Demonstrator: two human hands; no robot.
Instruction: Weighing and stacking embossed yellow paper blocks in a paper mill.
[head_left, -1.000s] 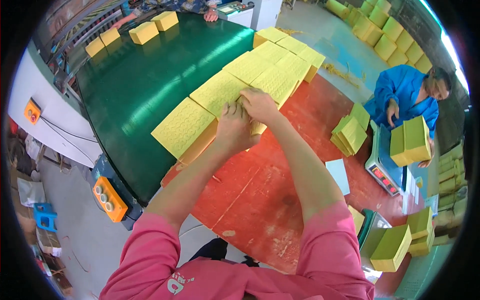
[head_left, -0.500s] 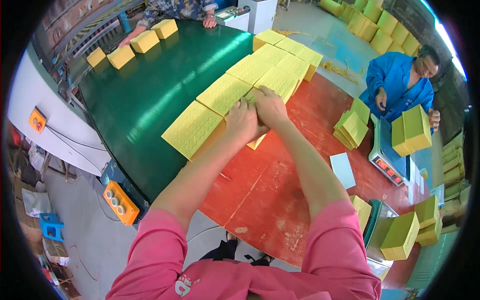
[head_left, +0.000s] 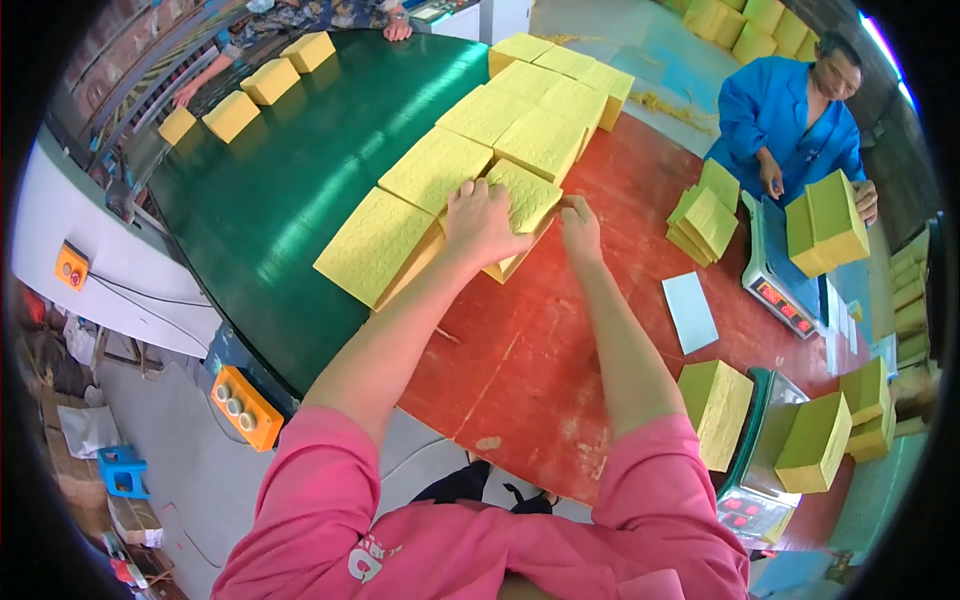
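Both my hands are at a stack of yellow embossed paper (head_left: pixel 524 192), at the near right corner of a block of such stacks. My left hand (head_left: pixel 482 222) lies against its left near side, fingers bent over the top edge and thumb along the near edge. At the right edge, the curled fingers of my right hand (head_left: pixel 580 228) touch the stack's corner; their tips are partly hidden. To the left lies another yellow paper stack (head_left: pixel 378 240), with a further paper stack (head_left: pixel 436 168) beyond it.
A green round table (head_left: pixel 300 200) adjoins the red table (head_left: pixel 500 370). Several yellow stacks line its far left edge, by another person's hand (head_left: pixel 397 27). At right, a person in blue (head_left: pixel 790 120) handles stacks on a scale (head_left: pixel 775 290). A second scale (head_left: pixel 765 430) stands nearer.
My right hand has moved off the stack's top to its right edge, uncovering the embossed surface. My left hand stays at the left side. The view has shifted slightly.
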